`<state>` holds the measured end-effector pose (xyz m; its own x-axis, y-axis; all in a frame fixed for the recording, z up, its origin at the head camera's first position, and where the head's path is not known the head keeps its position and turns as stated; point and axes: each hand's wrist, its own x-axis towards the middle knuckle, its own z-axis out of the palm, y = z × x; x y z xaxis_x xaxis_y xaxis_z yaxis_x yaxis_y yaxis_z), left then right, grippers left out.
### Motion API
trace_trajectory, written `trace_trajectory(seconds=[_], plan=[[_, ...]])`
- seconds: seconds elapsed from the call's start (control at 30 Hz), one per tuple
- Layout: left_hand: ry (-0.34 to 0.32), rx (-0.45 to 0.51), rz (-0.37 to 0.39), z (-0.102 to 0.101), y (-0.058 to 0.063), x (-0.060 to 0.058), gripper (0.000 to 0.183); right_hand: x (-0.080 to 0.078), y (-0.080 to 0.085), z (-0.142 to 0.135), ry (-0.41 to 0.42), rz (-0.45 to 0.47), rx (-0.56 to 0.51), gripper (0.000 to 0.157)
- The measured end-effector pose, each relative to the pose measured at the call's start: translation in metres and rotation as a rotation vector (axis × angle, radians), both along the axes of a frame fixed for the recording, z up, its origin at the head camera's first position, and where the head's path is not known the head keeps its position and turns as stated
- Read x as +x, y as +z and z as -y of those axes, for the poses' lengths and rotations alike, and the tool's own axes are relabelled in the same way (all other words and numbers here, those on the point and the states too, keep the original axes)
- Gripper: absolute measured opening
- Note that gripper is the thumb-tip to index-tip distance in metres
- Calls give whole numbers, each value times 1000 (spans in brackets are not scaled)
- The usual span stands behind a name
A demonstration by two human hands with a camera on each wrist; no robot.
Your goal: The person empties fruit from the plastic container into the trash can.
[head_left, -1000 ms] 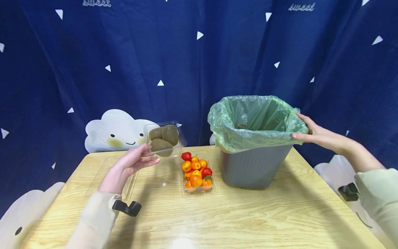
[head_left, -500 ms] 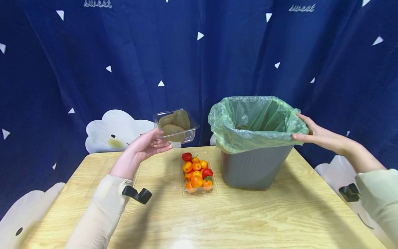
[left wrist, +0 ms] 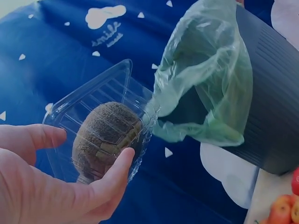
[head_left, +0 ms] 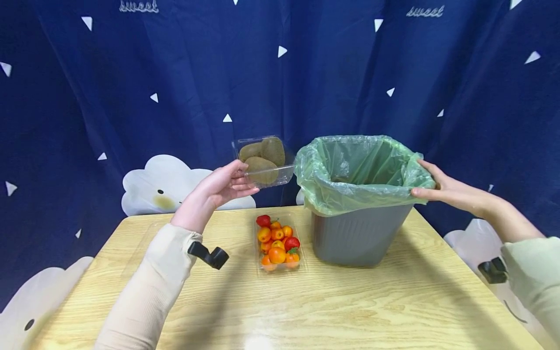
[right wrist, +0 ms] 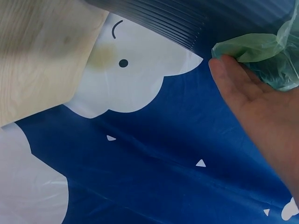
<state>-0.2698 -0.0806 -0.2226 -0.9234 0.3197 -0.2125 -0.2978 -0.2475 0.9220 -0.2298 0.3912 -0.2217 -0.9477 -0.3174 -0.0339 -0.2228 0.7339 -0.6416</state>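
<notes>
clamping a clear tub (head_left: 284,177) of kiwis (head_left: 262,170) in the left grip (head_left: 222,184), raised beside a green bag (head_left: 358,197); touching that bag at the top of a grey bin (head_left: 354,238), set on the surface (head_left: 350,301) near small fruit (head_left: 277,255), with the right grip (head_left: 453,188), spread apart

I face a navy cloud-print curtain (head_left: 188,78) up top, a wood-grain table (head_left: 350,306) at the bottom, strawberries (head_left: 292,243) with orange fruit (head_left: 277,255) below centre.

2 long, pale cream sleeves (head_left: 150,282) each carry 1 small, black, curved fitting (head_left: 207,254)
</notes>
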Motion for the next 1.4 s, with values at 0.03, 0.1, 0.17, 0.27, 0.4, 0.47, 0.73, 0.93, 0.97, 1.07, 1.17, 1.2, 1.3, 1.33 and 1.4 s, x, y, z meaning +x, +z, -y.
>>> trace_trajectory(seconds=[0.03, 0.1, 0.17, 0.27, 0.4, 0.47, 0.73, 0.93, 0.97, 1.07, 1.17, 1.2, 1.3, 1.33, 1.4], plan=[[5, 4, -4, -3, 3, -1, 28, 0, 0, 0, 0, -1, -1, 81], [9, 14, -10, -10, 9, -2, 32, 0, 0, -1, 1, 0, -4, 81], [12, 20, -13, -17, 15, -3, 37, 1, 0, -1, -3, 1, -5, 81], [18, 25, -9, -25, 23, -2, 43, 1, 0, 0, -7, 0, -2, 82], [30, -8, -31, -35, 32, -3, 45, 2, 1, 1, -8, -2, 12, 82], [39, -37, -55, -40, 35, -6, 39, 1, 1, 1, -12, -2, 19, 81], [172, -214, -135, -66, 49, -14, 22, 0, 1, 1, -12, 2, 17, 81], [249, -398, -241, -79, 61, -15, 21, 1, 1, 1, -11, 1, 12, 82], [261, -431, -259, -81, 63, -15, 22, 1, 1, 1, -11, 1, 11, 82], [300, -544, -306, -86, 68, -15, 23, 1, 1, 1, -13, 0, 10, 82], [343, -696, -363, -92, 72, -17, 26, 1, 1, 1, -13, -1, 13, 82], [356, -752, -391, -95, 74, -18, 28, 1, 1, 1, -12, -1, 15, 82], [385, -927, -505, -103, 78, -19, 31, 0, 1, 1, -9, 0, 19, 82], [392, -975, -541, -106, 80, -19, 33, 0, 1, 1, -9, 0, 21, 82], [395, -1053, -619, -112, 82, -18, 35, 0, 1, 1, -12, 4, 24, 83]])
